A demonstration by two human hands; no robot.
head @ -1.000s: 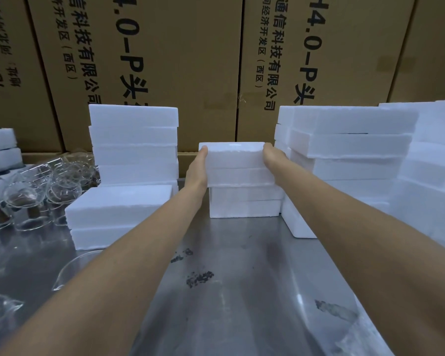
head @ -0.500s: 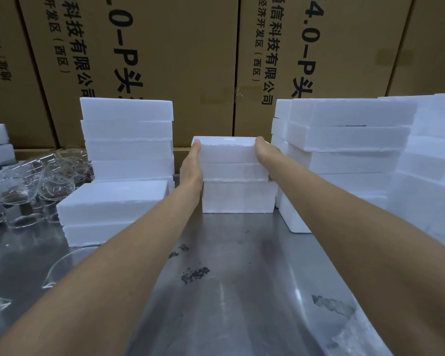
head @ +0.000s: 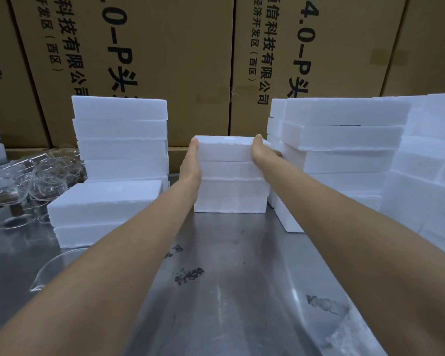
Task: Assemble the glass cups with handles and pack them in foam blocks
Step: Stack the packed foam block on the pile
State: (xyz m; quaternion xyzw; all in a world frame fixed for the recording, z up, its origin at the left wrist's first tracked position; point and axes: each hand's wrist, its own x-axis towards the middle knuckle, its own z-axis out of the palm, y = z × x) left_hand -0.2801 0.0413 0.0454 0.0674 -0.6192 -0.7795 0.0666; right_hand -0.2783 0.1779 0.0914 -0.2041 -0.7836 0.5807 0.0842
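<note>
Both arms out straight ahead of you, reaching to the far middle of the steel table (head: 242, 291), and there's your target: the short centre stack of foam blocks (head: 231, 191), dead ahead between the two taller piles. Its long axis runs left to right across your view, and you're on both ends of it. Your left hand (head: 190, 164) lies flat against the left end, fingers straight, fingertips up at the top foam block (head: 225, 150). Your right hand (head: 261, 151) covers the right end of that same top block, with the fingers wrapping round toward the far side — I can't tell how tightly they grip. Neither hand is nearer; it's an even, two-sided clamp.

The squeeze looks aimed at squaring or lifting the upper blocks. Mind the right side: your right hand sits just beside the big right foam stack (head: 339, 140), barely any gap there.

Now the containers. To the near left, two foam blocks (head: 103, 201) lie stacked in front of the tall left stack (head: 121, 134); whether cups sit inside any of these closed blocks, you can't see. Far left, loose glass cups (head: 23, 186) crowd together on the table, unpacked, and another glass cup (head: 54, 271) lies near your left forearm. Printed cardboard cartons (head: 165, 60) wall off the back.
</note>
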